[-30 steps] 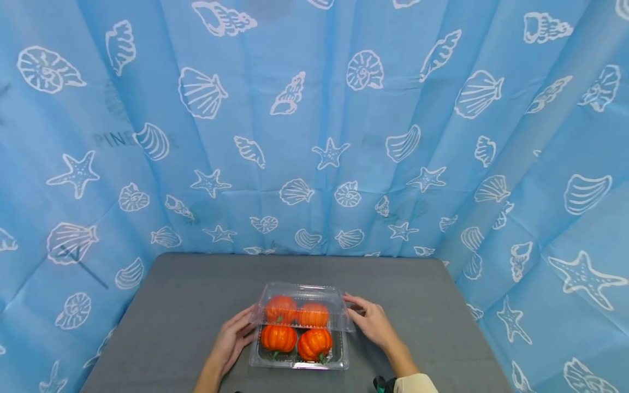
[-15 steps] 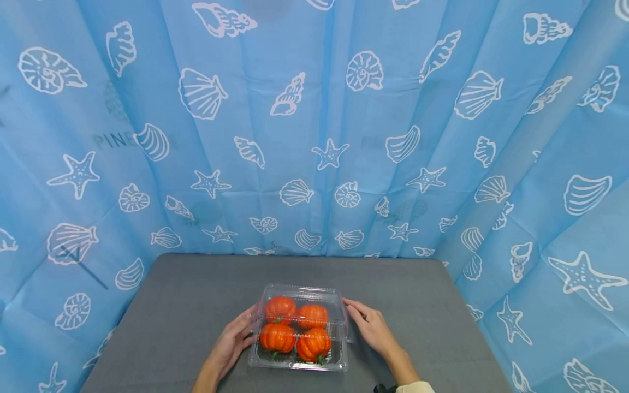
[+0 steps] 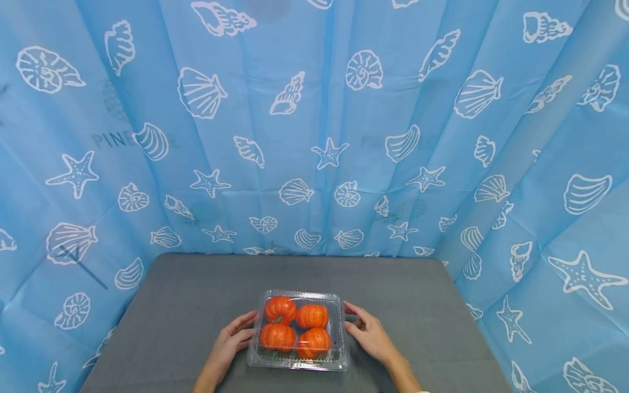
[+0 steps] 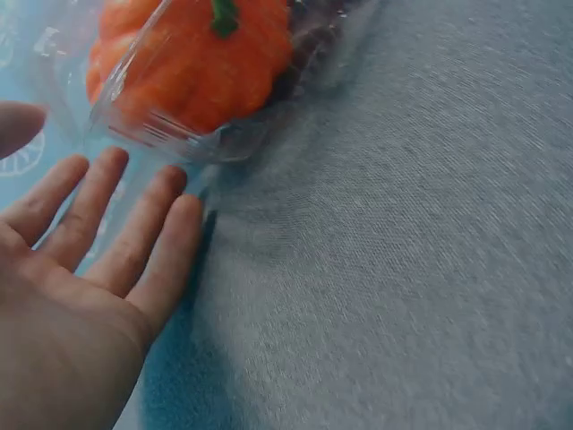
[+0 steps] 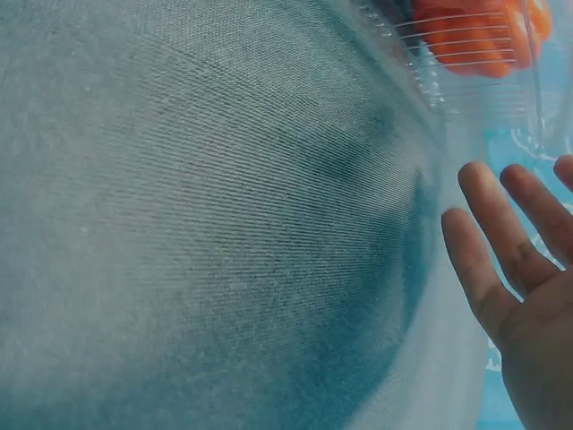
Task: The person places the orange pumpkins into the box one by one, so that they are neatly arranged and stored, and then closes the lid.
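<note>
A clear plastic clamshell box lies on the table with its transparent lid folded down over the base. Several small orange pumpkins sit inside it, and one pumpkin with a green stem shows through the plastic in the left wrist view. My left hand is beside the box's left side, fingers extended, fingertips right at the wall. On the opposite side my right hand has its fingers stretched toward the right wall. In the right wrist view, the right hand shows spread fingers below the box's ribbed corner.
The box rests on a grey cloth-covered table, near the front. A blue curtain with white seashell and starfish prints hangs behind the table and along both sides.
The lid has swung forward and down from partly raised, and now covers the front pumpkins too. Both hands have stayed beside the box with only slight movement.
</note>
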The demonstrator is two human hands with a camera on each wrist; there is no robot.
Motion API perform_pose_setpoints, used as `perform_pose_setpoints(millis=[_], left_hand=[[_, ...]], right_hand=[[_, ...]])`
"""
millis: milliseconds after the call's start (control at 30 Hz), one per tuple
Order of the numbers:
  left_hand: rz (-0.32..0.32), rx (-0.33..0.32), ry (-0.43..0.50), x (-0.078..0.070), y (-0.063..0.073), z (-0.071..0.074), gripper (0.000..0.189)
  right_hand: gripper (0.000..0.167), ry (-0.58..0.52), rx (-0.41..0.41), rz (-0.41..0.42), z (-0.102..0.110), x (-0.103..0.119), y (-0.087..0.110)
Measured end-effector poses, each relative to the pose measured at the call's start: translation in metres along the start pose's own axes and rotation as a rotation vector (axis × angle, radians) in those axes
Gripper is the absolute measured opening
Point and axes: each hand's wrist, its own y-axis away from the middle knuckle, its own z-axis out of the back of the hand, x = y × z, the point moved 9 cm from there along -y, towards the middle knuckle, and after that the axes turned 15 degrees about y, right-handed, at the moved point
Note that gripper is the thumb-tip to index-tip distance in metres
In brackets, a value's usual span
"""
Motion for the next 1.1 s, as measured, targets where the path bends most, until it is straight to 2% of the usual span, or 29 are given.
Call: perform_pose_setpoints(millis=[133, 200, 300, 433, 567, 700, 867, 967, 1100], left_hand=[[-0.014, -0.036, -0.032, 0.002, 0.004, 0.001, 0.059], [-0.018, -0.045, -0.029, 0.002, 0.004, 0.000, 0.059], [-0.020, -0.075, -0.027, 0.004, 0.004, 0.002, 0.056], [-0.001, -0.089, -0.035, 0.005, 0.003, 0.005, 0.055], [0.039, -0.070, -0.043, 0.009, 0.001, 0.004, 0.056], [0.059, -0.102, -0.066, 0.010, -0.001, 0.003, 0.054], [0.060, -0.149, -0.101, 0.007, -0.003, 0.001, 0.055], [0.070, -0.134, -0.063, 0.003, -0.004, -0.004, 0.058], [0.062, -0.096, 0.019, -0.003, -0.004, -0.010, 0.059]], right_hand=[[0.042, -0.131, 0.099, -0.025, -0.001, -0.001, 0.005], [0.035, -0.194, 0.197, -0.032, -0.003, -0.001, 0.010], [0.031, -0.250, 0.387, -0.027, -0.011, -0.002, 0.019], [0.036, -0.311, 0.597, -0.005, -0.025, -0.003, 0.031], [0.041, -0.383, 0.706, 0.019, -0.035, -0.002, 0.038], [0.043, -0.413, 0.699, 0.046, -0.037, 0.000, 0.036], [0.042, -0.394, 0.575, 0.053, -0.030, 0.000, 0.025], [0.041, -0.375, 0.502, 0.030, -0.025, -0.002, 0.017], [0.038, -0.350, 0.448, -0.023, -0.022, -0.006, 0.008]])
